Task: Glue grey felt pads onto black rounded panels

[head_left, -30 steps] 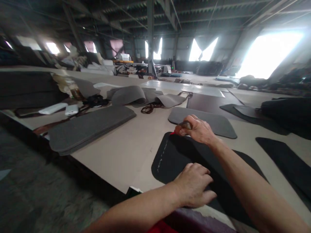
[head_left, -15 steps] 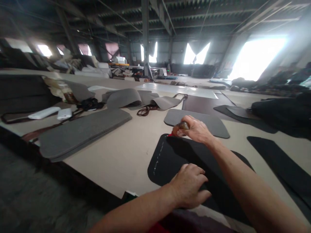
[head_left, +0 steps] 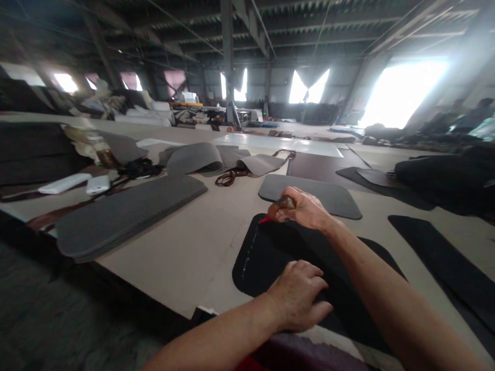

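Observation:
My right hand (head_left: 303, 207) is closed around a small brownish squeeze bottle (head_left: 285, 202) with a red nozzle (head_left: 264, 219). The nozzle points down at the far left corner of a black rounded-corner mat (head_left: 266, 257). A broken line of white wet-looking marks (head_left: 247, 252) runs along the mat's left edge. My left hand (head_left: 297, 296) lies on the near part of the mat, palm down, fingers apart and slightly bent. Both forearms cover parts of the mat's near and right side.
A grey rounded piece (head_left: 309, 195) lies just beyond the black mat. To the left are a stack of grey pieces (head_left: 131, 214) and two white devices (head_left: 65, 183). Black strips (head_left: 436, 268) lie at right. The table's edge (head_left: 143, 288) drops off at lower left.
The red nozzle has moved slightly left and toward me, from the far edge to the mat's left corner. My left hand keeps its place. The view has shifted a little.

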